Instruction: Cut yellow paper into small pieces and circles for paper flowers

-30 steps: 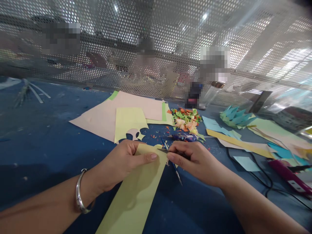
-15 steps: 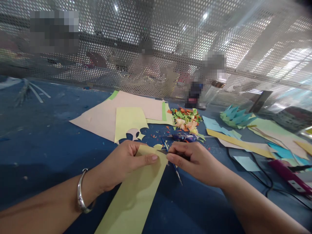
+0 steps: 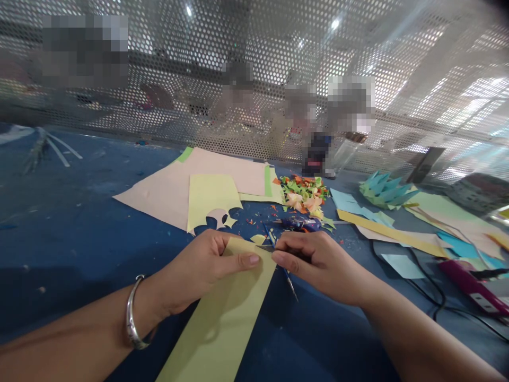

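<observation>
My left hand (image 3: 217, 262) pinches a long pale yellow-green paper strip (image 3: 222, 329) near its top end, thumb on top. The strip slants down to the bottom edge of the view. In my right hand (image 3: 314, 262) are scissors, their grey blade (image 3: 264, 249) at the strip's upper right corner; the handles are mostly hidden by my fingers. Beneath my right hand lies a thin blue stick with a metal tip (image 3: 291, 285). A small pale yellow cut piece (image 3: 258, 240) rests just beyond the strip.
Beyond my hands are a pale yellow sheet with scalloped cutouts (image 3: 212, 196), a large pinkish sheet (image 3: 163, 196), a pile of paper bits (image 3: 304, 193) and a dark blue glue gun (image 3: 301, 224). Rightward lie a teal paper flower (image 3: 385, 191), paper strips, cables and a purple power strip (image 3: 473, 289).
Both hands keep nearly the same place. The paper strip has shifted slightly to the right against the blade, and the small cut piece beyond it shows more clearly.
</observation>
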### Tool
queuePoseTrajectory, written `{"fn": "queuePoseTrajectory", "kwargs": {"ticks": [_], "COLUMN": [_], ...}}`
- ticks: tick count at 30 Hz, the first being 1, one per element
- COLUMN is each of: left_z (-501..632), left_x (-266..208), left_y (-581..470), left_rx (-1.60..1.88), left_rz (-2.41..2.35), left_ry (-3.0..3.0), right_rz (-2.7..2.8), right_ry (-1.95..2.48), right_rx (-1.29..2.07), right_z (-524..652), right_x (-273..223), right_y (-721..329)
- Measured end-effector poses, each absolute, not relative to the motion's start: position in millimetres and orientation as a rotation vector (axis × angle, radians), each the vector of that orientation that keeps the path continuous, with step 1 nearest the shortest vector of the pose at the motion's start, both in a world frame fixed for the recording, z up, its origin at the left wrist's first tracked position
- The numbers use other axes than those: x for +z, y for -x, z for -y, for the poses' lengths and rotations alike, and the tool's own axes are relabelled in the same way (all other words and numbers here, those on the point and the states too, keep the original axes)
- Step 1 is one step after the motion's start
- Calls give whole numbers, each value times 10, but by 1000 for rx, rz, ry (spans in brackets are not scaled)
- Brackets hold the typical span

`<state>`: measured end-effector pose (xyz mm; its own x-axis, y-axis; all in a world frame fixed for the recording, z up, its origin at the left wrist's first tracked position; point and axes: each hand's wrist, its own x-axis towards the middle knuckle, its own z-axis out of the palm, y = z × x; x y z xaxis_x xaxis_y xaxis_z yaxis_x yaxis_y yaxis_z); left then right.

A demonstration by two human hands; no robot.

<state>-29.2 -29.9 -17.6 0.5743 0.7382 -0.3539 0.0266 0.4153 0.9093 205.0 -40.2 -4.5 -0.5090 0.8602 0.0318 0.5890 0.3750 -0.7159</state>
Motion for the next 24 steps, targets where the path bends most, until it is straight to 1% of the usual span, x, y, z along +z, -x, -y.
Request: {"fn": "queuePoseTrajectory", "kwargs": {"ticks": [5, 24], "left_z": [305, 317], "left_x": [-161, -180], "left_y": [278, 277], "left_rx": [515, 523], "left_rz": [-874, -863], "left_ry": [-1035, -1026], "right_rz": [2233, 2266], "right_ry": [1253, 1229], "right_rx": [945, 861], "right_z": [406, 412], "right_x": [-54, -80], "right_y": [-2044, -2019]}}
